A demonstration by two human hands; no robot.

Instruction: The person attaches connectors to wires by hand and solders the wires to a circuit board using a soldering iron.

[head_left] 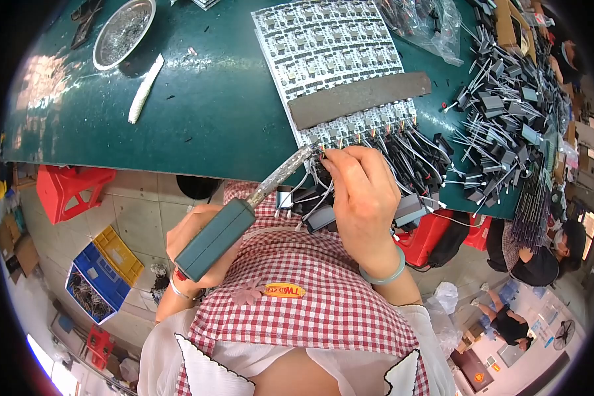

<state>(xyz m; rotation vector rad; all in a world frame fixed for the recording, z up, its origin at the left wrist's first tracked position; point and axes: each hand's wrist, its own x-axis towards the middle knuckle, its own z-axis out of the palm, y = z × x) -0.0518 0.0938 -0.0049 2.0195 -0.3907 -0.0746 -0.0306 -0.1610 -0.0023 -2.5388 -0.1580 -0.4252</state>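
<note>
My left hand (193,231) is wrapped round the green handle of a soldering iron (219,239). The metal barrel points up and to the right, its tip at the near-left corner of a panel of white circuit boards (330,56). Close to that tip, my right hand (364,188) has thumb and forefinger pinched on a thin wire at the panel's near edge; the fingers partly hide it. Along this edge run several wires leading to black connectors and cases (416,162). A flat grey-brown bar (360,99) lies across the panel.
A heap of black parts with white leads (501,112) covers the table's right side. At the far left are a metal bowl (124,33) and a white strip (145,89) on the green table (204,99). Red stools (69,191) and a blue-yellow crate (105,274) stand below.
</note>
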